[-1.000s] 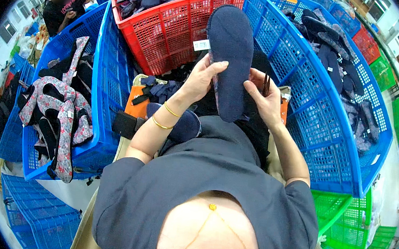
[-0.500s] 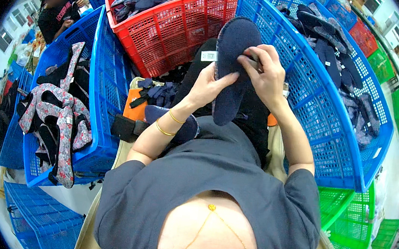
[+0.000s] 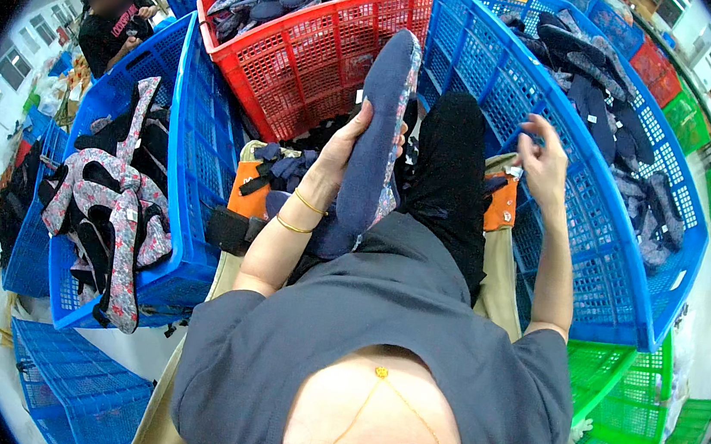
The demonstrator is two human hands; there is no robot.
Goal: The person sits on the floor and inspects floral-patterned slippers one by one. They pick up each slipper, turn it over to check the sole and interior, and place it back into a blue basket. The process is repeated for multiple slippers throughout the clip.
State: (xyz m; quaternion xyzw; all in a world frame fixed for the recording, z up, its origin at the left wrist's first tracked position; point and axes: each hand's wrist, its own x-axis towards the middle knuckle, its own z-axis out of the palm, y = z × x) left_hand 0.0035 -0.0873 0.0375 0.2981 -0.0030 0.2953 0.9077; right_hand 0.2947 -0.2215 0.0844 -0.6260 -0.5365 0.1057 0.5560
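My left hand [image 3: 347,139] is wrapped round a slipper [image 3: 376,129] with a navy sole and a floral edge, held tilted on its side above my lap. Its thumb lies on the navy sole while fingertips show past the far edge. A second navy piece [image 3: 332,241] rests on my lap, partly hidden by my left forearm. Away from the slipper, my right hand [image 3: 543,151] is raised beside the tall blue crate, its fingers apart and loosely bent, with nothing visible in them. Under it, near my right thigh, is an orange patch [image 3: 501,204] with small scraps on top.
A red crate [image 3: 303,60] of navy slippers stands ahead. To the left, a blue crate [image 3: 175,203] holds floral and black pieces. On the right, a big blue crate [image 3: 584,272] carries more slippers, with green crates [image 3: 624,424] lower down. Another person [image 3: 112,23] stands far left.
My right hand has let go of the slipper and moved right. The slipper has turned from sole-facing to side-on in my left hand, showing its floral edge.
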